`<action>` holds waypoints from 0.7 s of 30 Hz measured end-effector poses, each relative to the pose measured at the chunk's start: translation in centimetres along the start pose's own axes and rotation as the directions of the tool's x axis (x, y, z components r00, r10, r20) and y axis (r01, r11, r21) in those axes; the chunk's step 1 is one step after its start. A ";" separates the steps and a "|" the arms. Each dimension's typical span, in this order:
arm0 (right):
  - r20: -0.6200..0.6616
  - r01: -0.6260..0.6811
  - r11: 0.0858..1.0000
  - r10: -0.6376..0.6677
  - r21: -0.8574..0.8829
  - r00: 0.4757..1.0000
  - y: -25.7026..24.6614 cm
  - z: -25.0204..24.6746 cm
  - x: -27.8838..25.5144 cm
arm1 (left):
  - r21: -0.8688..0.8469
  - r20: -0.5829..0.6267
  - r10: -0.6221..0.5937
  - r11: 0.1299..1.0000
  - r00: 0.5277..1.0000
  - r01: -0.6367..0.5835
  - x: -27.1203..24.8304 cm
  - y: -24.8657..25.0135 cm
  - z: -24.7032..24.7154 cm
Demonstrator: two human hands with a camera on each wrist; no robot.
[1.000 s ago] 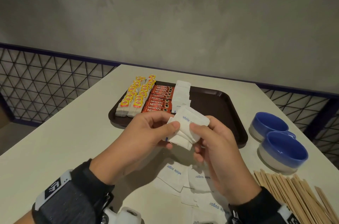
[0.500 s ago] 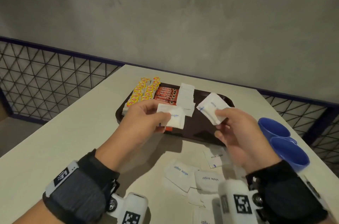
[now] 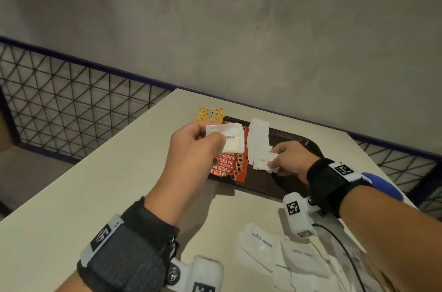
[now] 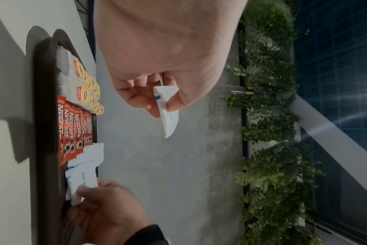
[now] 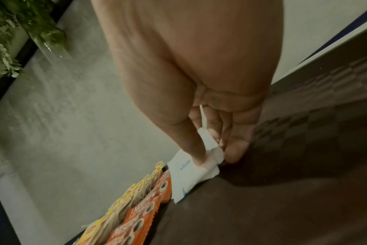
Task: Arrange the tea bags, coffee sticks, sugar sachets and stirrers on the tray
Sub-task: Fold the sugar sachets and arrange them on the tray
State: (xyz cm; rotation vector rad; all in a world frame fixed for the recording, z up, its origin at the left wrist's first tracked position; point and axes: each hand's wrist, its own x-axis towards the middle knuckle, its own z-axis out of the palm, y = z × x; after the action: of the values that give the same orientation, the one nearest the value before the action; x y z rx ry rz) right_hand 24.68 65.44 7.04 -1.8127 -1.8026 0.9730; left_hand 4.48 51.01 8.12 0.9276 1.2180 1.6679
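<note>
A dark brown tray [image 3: 294,141] holds yellow-tagged tea bags [image 3: 210,114], red coffee sticks [image 3: 229,165] and a column of white sugar sachets [image 3: 258,138]. My left hand [image 3: 203,141] pinches a sugar sachet [image 3: 230,137] in the air above the coffee sticks; the left wrist view shows that sachet [image 4: 168,112] between thumb and fingers. My right hand [image 3: 284,157] is low over the tray and pinches another sugar sachet [image 3: 263,160] at the near end of the sachet column, seen in the right wrist view as a white sachet [image 5: 191,167]. No stirrers are in view.
Several loose sugar sachets [image 3: 263,241] lie on the pale table [image 3: 95,191] in front of the tray. A blue bowl [image 3: 382,186] peeks out behind my right forearm. A wire mesh fence [image 3: 71,109] and a grey wall stand beyond the table's far edges.
My right hand has moved forward and down with its sachet to the end of the sachet column on the tray. My left hand has risen slightly, still holding its sachet.
</note>
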 end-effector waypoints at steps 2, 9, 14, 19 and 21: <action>-0.018 0.008 0.999 -0.008 -0.034 1.000 0.1 0.1 0.3 | 0.032 0.009 0.004 0.999 1.000 -0.004 -0.1 -0.4 0.3; -0.001 0.000 0.972 -0.001 -0.236 1.000 -0.8 0.4 0.6 | 0.067 0.012 0.005 0.998 1.000 -0.006 -0.1 -0.6 0.6; 0.060 0.004 0.951 0.016 -0.310 0.998 -0.9 0.8 0.6 | 0.040 -0.001 0.003 0.999 1.000 -0.003 -0.1 -0.4 0.5; 0.063 0.010 0.942 0.012 -0.335 0.998 -1.1 0.8 0.2 | 0.035 -0.011 0.004 0.999 1.000 -0.004 0.0 -0.4 0.3; 0.063 0.015 0.939 0.007 -0.342 0.998 -1.2 0.9 0.1 | 0.036 -0.005 0.004 0.999 1.000 -0.004 0.0 -0.4 0.3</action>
State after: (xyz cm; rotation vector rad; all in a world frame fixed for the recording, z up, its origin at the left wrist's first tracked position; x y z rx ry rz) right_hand 23.24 65.47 7.28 -1.9956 -2.1219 0.7560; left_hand 4.84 51.14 7.76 0.9490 1.2542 1.6572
